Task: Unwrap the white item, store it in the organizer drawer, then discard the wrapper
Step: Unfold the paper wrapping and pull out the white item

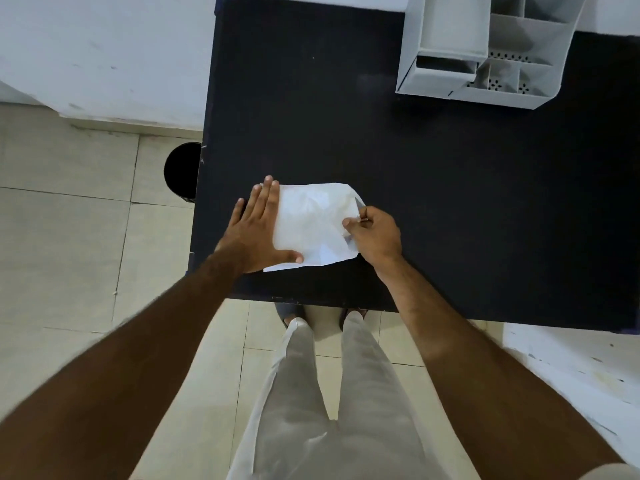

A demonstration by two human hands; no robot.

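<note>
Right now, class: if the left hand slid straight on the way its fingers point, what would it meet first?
Nothing nearby: the left hand points up the bare black table, so probably its far edge by the wall.

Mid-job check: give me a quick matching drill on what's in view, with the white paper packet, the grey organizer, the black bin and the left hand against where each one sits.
Things:
1. white packet
2. grey organizer
3. black bin
4. left hand

Places:
A. on the floor, left of the table
B. far right corner of the black table
C. flat on the packet's left edge
D. near edge of the table, between both hands

Pairs: 1-D, 2-B, 3-A, 4-C
</note>
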